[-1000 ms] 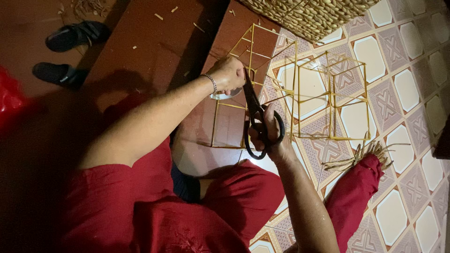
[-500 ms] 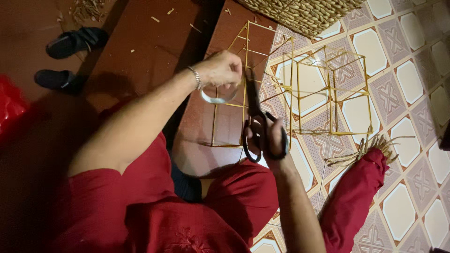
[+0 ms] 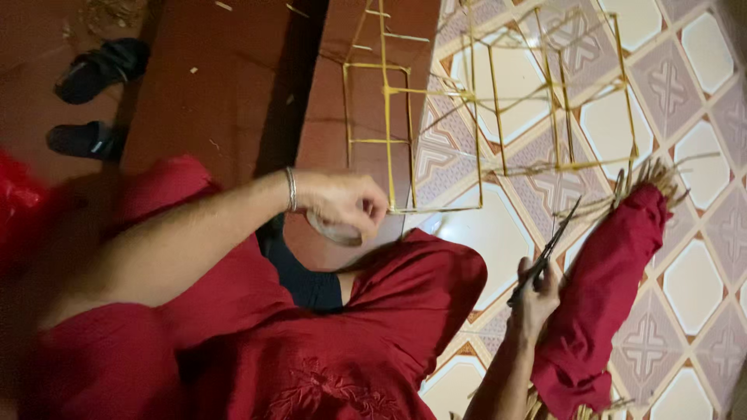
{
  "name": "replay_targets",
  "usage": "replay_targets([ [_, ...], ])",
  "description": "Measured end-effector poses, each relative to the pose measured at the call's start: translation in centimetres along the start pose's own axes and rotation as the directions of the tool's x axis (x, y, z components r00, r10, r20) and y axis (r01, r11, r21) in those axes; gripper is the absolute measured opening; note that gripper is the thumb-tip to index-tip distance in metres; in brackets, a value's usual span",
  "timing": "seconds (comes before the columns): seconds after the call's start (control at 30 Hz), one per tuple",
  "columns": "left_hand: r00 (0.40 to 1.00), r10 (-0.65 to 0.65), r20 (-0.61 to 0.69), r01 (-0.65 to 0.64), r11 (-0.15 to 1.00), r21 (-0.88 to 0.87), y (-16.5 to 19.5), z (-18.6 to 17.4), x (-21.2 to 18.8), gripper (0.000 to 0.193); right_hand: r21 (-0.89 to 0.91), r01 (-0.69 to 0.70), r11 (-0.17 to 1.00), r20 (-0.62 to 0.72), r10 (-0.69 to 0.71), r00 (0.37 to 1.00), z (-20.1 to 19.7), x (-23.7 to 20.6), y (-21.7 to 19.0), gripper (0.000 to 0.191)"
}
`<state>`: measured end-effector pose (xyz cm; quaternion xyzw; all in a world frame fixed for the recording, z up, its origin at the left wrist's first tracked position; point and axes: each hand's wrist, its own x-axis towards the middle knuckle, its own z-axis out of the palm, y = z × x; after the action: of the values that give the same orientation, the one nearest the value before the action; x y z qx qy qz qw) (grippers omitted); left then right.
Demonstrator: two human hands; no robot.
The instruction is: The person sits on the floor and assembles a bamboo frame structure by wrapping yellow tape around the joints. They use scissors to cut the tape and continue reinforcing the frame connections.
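Observation:
A frame of thin yellow sticks (image 3: 482, 101), built as open cubes, rests on the patterned tile floor (image 3: 700, 47) and partly on a brown step (image 3: 226, 85). My left hand (image 3: 342, 204), with a bracelet on the wrist, pinches the frame's near corner and holds a roll of clear tape (image 3: 334, 231) under the fingers. My right hand (image 3: 533, 299) grips black scissors (image 3: 548, 249), blades pointing up toward the frame but apart from it. A bundle of loose sticks (image 3: 650, 177) lies beside my red trouser leg (image 3: 599, 288).
Two black sandals (image 3: 101, 66) (image 3: 82, 140) lie on the brown floor at the far left. A red object (image 3: 15, 206) shows at the left edge. Stick scraps are scattered on the brown step.
My right hand has pulled the scissors away from the frame, down and to the right. My left hand has shifted to the frame's near corner. The view has swung closer.

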<state>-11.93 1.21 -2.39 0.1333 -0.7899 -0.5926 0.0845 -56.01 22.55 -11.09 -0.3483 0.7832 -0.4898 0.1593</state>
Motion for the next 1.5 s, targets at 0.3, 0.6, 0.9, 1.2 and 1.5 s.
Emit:
replay_targets([
  [0.3, 0.980, -0.192, -0.054, 0.199, 0.957, 0.210, 1.1, 4.2, 0.2, 0.018, -0.683, -0.136, 0.717, -0.053, 0.136, 0.989, -1.7, -6.8, 7.3, 0.086],
  [0.6, 0.849, -0.417, -0.324, 0.499, 0.835, 0.233, 1.9, 1.4, -1.4, 0.018, -0.562, -0.109, 0.820, -0.005, 0.128, 0.992, 1.3, -10.3, 8.2, 0.070],
  [0.9, 0.890, -0.009, -0.455, 0.046, 0.997, 0.069, 3.3, 6.2, -1.7, 0.016, -0.889, 0.023, 0.458, 0.114, 0.172, 0.978, 0.0, -9.0, 8.9, 0.040],
  [1.2, 0.925, -0.242, -0.294, 0.157, 0.945, -0.287, 4.6, 10.2, -1.3, 0.018, -0.269, 0.284, 0.920, 0.112, -0.263, 0.958, 0.8, -9.9, -3.1, 0.011],
  [1.5, 0.931, -0.178, -0.318, 0.142, 0.981, -0.134, 3.5, 12.4, -0.2, 0.016, 0.191, 0.339, 0.921, 0.420, -0.389, 0.820, 8.3, -15.1, -16.0, 0.020],
])
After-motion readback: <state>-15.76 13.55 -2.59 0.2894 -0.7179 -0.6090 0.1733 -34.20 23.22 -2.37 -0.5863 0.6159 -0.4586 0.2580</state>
